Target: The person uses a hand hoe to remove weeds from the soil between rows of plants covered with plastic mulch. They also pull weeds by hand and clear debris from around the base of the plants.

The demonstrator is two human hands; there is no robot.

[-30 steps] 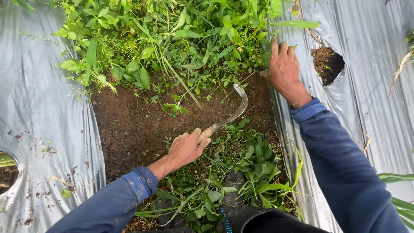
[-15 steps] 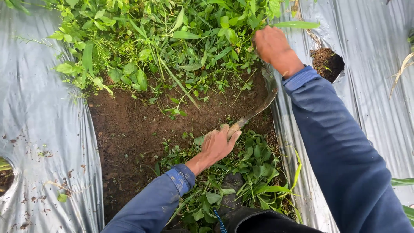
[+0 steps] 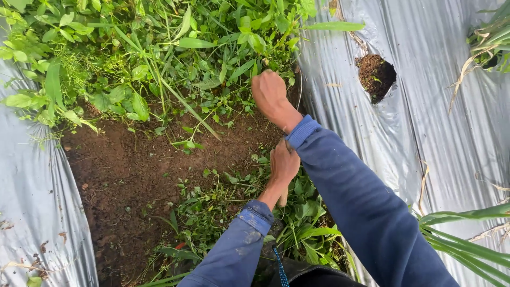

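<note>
Between two sheets of silver plastic mulch [image 3: 425,133], on a strip of bare soil [image 3: 127,175], both hands work close together. Right hand [image 3: 270,95] reaches forward into the standing weeds [image 3: 159,53], fingers curled shut around a tuft of stems; exactly what it pinches is hidden by leaves. A thin curved edge just right of this hand, against the plastic, looks like the sickle blade [image 3: 300,87], though most of it is covered.

Left hand [image 3: 283,162] sits just behind and below the right wrist, partly under the blue sleeve [image 3: 350,196]. Its fingers are closed in a fist, thumb side up; the handle inside cannot be seen clearly, so what it grips cannot be told for sure.

Near side of the left hand: a heap of cut greens [image 3: 303,218] lying flat on the soil. Left of both hands, dark crumbly earth, cleared of growth. Right of the right hand, well apart, a round planting hole [image 3: 376,74] in the plastic, filled with soil. Long grass blades [image 3: 467,234] enter at the lower right edge.
</note>
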